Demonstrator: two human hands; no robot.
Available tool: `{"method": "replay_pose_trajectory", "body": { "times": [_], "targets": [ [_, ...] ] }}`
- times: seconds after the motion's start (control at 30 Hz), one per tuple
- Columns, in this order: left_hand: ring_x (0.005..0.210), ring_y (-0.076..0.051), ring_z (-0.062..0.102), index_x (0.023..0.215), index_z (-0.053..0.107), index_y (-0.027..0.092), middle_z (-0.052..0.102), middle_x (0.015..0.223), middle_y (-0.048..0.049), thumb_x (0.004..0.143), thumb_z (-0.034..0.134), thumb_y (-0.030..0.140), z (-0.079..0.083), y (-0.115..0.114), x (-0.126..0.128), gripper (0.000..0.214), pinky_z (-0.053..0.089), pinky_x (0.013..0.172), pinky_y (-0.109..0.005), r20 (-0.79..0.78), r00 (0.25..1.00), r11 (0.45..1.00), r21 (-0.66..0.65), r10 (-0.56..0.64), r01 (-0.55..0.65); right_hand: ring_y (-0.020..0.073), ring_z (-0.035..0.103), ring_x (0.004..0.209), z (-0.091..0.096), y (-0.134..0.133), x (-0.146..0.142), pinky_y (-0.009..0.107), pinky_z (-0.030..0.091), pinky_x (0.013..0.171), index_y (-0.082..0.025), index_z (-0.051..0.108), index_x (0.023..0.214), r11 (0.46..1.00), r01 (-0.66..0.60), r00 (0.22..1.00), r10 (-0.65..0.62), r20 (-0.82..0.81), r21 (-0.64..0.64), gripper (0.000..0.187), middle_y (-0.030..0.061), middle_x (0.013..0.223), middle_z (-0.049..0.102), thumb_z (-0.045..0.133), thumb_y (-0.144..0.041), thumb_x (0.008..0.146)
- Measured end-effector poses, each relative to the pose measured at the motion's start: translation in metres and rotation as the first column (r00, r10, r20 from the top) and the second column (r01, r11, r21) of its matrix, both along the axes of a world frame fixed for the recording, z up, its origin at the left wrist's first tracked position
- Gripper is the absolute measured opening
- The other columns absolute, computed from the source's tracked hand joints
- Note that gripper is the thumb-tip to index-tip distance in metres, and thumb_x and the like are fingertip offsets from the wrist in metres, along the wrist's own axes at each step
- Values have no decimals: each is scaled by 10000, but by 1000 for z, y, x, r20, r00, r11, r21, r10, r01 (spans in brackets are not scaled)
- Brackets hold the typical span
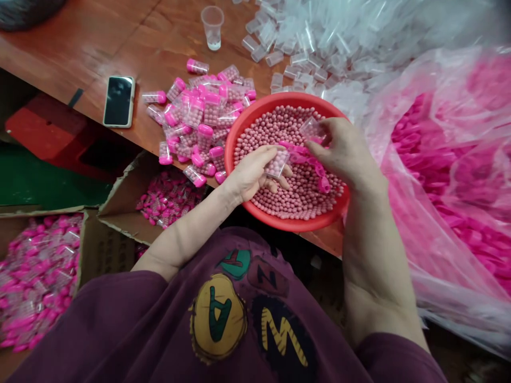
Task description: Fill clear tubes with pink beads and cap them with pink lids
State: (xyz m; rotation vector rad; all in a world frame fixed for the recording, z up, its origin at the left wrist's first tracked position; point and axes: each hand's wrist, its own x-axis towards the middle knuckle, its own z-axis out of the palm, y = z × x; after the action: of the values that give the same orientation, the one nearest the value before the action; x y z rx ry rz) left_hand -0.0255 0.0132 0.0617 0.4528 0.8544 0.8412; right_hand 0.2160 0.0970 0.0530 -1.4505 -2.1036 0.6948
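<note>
My left hand is closed around a clear plastic vial filled with pink beads, over a red basin. Across from it, my right hand pinches another clear vial above the basin's right side; how full that one is cannot be made out clearly. Small pink beads cover the basin's floor. On top of them, between my hands, lie several bright pink caps, partly hidden by my fingers.
Left of the basin is a heap of bead-filled vials with pink caps. Beyond lie a phone, a clear cup and many uncapped clear vials. A plastic bag of pink caps is at right. Cardboard boxes hold capped vials below.
</note>
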Motion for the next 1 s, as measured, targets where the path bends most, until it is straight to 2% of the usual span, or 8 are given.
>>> {"method": "replay_pose_trajectory", "body": {
  "times": [0.13,0.23,0.4,0.5,0.57,0.67,0.8,1.0],
  "targets": [
    [604,-113,732,1360,642,234,794,932,-11,1177,525,375,1,-3,0,259,482,520,-166,-58,996,998,4,64,-64,305,738,931,11,-53,14,494,627,893,-263,785,1191,992,-89,982,102,161,-84,298,84,1076,798,901,-334,927],
    [727,-127,776,1361,655,232,826,1063,-40,1174,534,350,0,-4,1,252,480,547,-170,-99,991,995,60,87,-82,346,770,1001,10,-74,10,536,636,948,-265,814,1167,978,-155,962,182,204,-141,225,105,1096,824,844,-392,984],
    [767,-96,721,1343,641,225,793,1080,-19,1127,645,245,-4,-7,4,217,472,574,-167,-62,986,972,184,158,-144,445,668,1355,-6,-63,-19,631,539,1144,-153,791,1325,997,26,858,-61,510,76,330,236,1438,771,581,-243,1087],
    [755,-85,682,1307,624,200,777,1055,-15,1079,663,127,-5,-6,5,242,463,613,-182,-64,985,974,174,160,-147,469,616,1391,-13,-54,-30,642,510,1117,-109,793,1308,999,13,747,-43,664,50,387,257,1396,783,478,-212,1107],
    [762,-88,682,1254,616,188,795,1068,-28,1034,686,74,-7,-5,4,258,466,652,-198,-63,991,982,150,121,-111,463,632,1353,-14,-53,-29,649,504,1104,-111,807,1264,997,22,735,-67,675,74,400,255,1314,806,450,-207,1111],
    [847,-115,735,1207,618,185,835,1129,-60,948,781,68,-12,-3,-1,327,492,726,-220,19,998,985,166,54,-56,472,667,1337,-10,-55,-17,683,506,1133,-121,807,1318,980,106,806,-183,563,166,398,266,1325,800,498,-253,1104],
    [1027,-187,809,1241,667,189,849,1200,-94,887,889,172,-21,-3,-6,418,560,859,-274,138,990,976,216,-16,-14,398,749,1261,-6,-64,-3,610,582,1160,-203,797,1396,975,143,966,-175,189,169,388,202,1319,810,607,-361,1097],
    [966,-186,808,1358,762,195,854,1207,-99,925,873,223,-32,1,-4,448,578,777,-272,106,991,969,242,-81,53,319,803,1157,-4,-86,-14,584,663,1107,-316,760,1475,974,179,960,-142,-241,139,429,87,1261,821,704,-526,1106]
  ]
}}
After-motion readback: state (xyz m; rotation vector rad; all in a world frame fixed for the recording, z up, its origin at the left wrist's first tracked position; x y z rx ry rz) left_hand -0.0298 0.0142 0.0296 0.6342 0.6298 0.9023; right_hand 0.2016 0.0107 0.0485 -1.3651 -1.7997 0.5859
